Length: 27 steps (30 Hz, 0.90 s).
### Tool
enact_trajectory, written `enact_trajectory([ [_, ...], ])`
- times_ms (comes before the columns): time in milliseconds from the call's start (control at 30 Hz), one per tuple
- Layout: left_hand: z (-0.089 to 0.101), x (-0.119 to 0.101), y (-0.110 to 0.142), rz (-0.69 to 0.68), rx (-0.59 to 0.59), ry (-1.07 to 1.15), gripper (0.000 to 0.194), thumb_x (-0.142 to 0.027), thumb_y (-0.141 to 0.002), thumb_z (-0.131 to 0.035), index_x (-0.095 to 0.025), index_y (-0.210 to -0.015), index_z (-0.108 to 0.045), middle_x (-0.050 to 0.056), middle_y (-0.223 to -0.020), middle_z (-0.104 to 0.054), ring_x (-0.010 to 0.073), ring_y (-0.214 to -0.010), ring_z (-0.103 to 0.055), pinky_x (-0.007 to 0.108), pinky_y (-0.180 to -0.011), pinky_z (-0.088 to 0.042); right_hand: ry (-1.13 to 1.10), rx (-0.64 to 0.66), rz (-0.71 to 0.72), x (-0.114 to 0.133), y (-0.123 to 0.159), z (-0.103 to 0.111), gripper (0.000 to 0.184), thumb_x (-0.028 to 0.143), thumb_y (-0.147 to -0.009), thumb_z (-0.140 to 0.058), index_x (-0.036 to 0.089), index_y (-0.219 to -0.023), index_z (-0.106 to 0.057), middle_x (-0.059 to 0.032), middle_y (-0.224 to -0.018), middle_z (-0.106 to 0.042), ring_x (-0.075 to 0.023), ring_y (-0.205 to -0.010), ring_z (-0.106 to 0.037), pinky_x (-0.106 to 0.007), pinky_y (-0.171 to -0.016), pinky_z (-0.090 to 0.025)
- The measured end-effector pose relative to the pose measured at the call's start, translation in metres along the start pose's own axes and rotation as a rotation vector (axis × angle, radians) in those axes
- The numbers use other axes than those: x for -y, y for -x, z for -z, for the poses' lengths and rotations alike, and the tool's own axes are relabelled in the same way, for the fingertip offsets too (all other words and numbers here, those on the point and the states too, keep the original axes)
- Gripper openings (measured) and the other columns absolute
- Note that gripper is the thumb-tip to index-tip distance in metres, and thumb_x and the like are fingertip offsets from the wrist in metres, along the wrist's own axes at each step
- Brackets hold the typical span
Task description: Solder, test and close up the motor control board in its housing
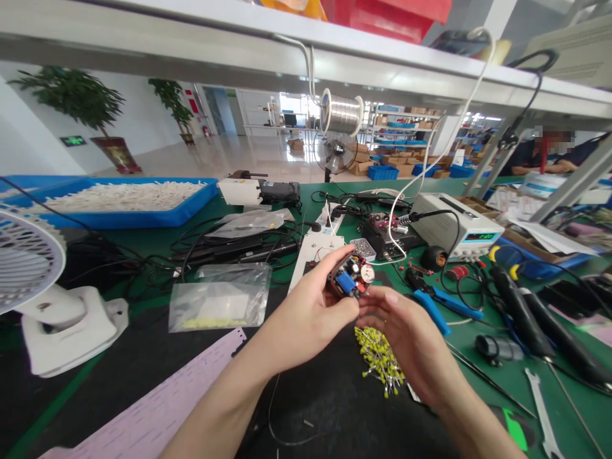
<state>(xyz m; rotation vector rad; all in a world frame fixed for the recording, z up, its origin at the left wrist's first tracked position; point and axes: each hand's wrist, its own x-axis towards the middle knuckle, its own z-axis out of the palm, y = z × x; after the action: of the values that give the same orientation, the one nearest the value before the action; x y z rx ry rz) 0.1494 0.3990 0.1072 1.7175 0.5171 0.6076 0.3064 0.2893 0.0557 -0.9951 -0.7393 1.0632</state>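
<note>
My left hand (pixel 315 312) is closed around a small circuit board assembly (pixel 351 277), held above the bench with its component side toward me. A blue block, a round pale disc and several dark parts show on it. Close by on the right, my right hand (pixel 406 325) has its fingers loosely curved and apart. Its fingertips come up to the assembly's lower edge; whether they touch it I cannot tell. Below the hands, a pile of yellow-headed parts with metal legs (pixel 380 357) lies on the black mat (pixel 306 395), partly hidden by my right hand.
A white fan (pixel 71 306) stands left, behind it a blue tray (pixel 191 207) of white pieces. A plastic bag (pixel 220 306) and pink sheet (pixel 162 401) lie left. Blue-handled pliers (pixel 449 303), a wrench (pixel 542 414) and a power supply (pixel 459 223) are right. A solder spool (pixel 342 113) hangs overhead.
</note>
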Motion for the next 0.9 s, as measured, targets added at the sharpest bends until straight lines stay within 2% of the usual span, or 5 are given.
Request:
enact_trajectory([
  [200,0.006,-0.006,0.009,-0.018,0.025,-0.668,0.078,-0.02,-0.088,-0.061,-0.035,-0.161,-0.038,-0.002,-0.094,-0.07,0.0169,-0.066,-0.063,0.035,-0.076,-0.053,0.233,-0.277,0.14,0.014,0.0,0.023,0.037,0.057,-0.093,-0.078,0.023,-0.108,-0.077,-0.0094,-0.104,-0.074,-0.0242,-0.093,-0.068,-0.037,-0.086,-0.055],
  [500,-0.018,0.023,0.002,0.018,-0.073,-0.225,0.071,-0.024,-0.087,-0.069,-0.029,-0.149,-0.035,0.006,-0.12,-0.066,0.0196,-0.092,-0.071,0.035,-0.083,-0.059,1.428,-0.009,0.233,0.007,0.108,0.152,0.038,0.057,-0.094,-0.075,0.038,-0.127,-0.07,-0.0097,-0.128,-0.068,-0.0341,-0.115,-0.066,-0.05,-0.095,-0.057],
  [633,-0.02,0.025,-0.001,0.002,-0.091,-0.123,0.072,-0.024,-0.088,-0.067,-0.029,-0.15,-0.031,0.006,-0.121,-0.063,0.02,-0.098,-0.07,0.037,-0.09,-0.06,1.628,0.123,0.195,-0.004,0.144,0.197,0.046,0.051,-0.089,-0.081,0.039,-0.132,-0.069,-0.0098,-0.129,-0.068,-0.0336,-0.112,-0.069,-0.048,-0.09,-0.063],
  [767,-0.017,0.02,-0.002,-0.028,-0.072,-0.089,0.073,-0.023,-0.089,-0.066,-0.028,-0.154,-0.032,0.006,-0.127,-0.061,0.0196,-0.102,-0.068,0.036,-0.095,-0.058,1.668,0.118,0.255,0.009,0.123,0.179,0.039,0.053,-0.1,-0.068,0.033,-0.133,-0.068,-0.0113,-0.129,-0.068,-0.0306,-0.112,-0.07,-0.044,-0.09,-0.064],
  [900,-0.017,0.018,-0.003,-0.047,-0.042,-0.025,0.072,-0.021,-0.089,-0.068,-0.029,-0.154,-0.037,0.005,-0.128,-0.059,0.0191,-0.104,-0.065,0.034,-0.096,-0.056,1.778,0.127,0.236,0.019,0.039,0.133,0.031,0.046,-0.112,-0.051,0.026,-0.126,-0.07,-0.0119,-0.123,-0.068,-0.0271,-0.114,-0.067,-0.041,-0.098,-0.059],
])
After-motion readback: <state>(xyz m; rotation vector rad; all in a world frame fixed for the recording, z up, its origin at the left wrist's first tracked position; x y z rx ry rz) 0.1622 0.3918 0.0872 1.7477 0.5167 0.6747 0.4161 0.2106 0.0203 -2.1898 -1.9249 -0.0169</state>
